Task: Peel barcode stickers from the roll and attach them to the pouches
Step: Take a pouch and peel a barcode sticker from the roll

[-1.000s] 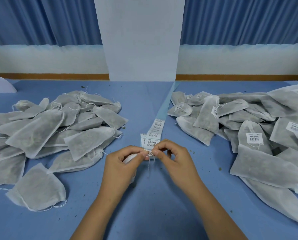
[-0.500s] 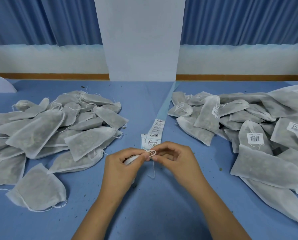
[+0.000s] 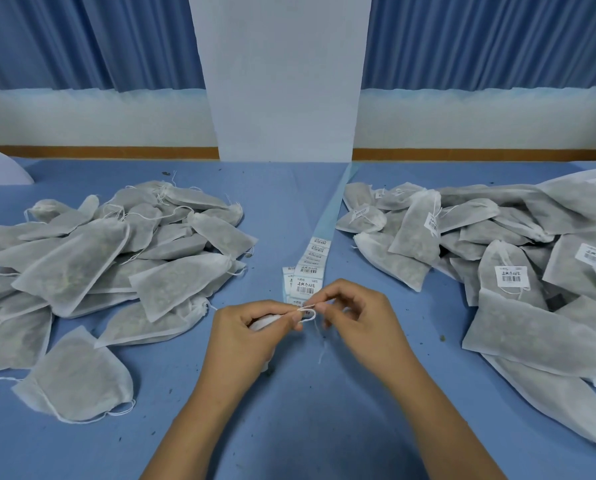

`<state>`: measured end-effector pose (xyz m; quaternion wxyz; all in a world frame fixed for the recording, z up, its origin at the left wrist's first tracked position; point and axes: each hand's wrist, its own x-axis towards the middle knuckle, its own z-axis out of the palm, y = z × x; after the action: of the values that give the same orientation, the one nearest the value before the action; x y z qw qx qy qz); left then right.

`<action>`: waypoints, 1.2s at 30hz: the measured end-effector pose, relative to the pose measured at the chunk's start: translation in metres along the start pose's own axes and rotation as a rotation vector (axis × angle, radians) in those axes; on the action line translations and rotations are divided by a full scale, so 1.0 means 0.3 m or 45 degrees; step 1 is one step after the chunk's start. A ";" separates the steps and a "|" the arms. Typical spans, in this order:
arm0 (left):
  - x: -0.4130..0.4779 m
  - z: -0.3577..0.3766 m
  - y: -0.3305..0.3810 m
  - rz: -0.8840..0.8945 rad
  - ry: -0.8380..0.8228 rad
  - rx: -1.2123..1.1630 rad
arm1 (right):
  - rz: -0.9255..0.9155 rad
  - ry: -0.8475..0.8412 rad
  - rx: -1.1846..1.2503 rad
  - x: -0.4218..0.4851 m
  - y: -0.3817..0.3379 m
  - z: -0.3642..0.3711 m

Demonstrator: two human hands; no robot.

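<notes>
Head view: left hand grips the pouch, right hand pinches its drawstring, the loop now drawn wider. Knotting seemingly precedes labelling.

Bright, even light casts only soft shadows on the tabletop just beneath the left hand (focus is crisp there), with wide-angle bending at the edges far from it.
</notes>
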<state>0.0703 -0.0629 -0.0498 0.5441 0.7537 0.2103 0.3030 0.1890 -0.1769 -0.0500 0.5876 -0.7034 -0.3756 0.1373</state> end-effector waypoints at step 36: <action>-0.002 0.009 0.009 -0.093 0.027 -0.102 | -0.829 0.401 -0.673 -0.020 0.021 0.061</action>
<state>0.0716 -0.0660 -0.0479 0.5821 0.7199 0.2313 0.2990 0.1755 -0.1679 -0.0624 0.4503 -0.6869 -0.5056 -0.2641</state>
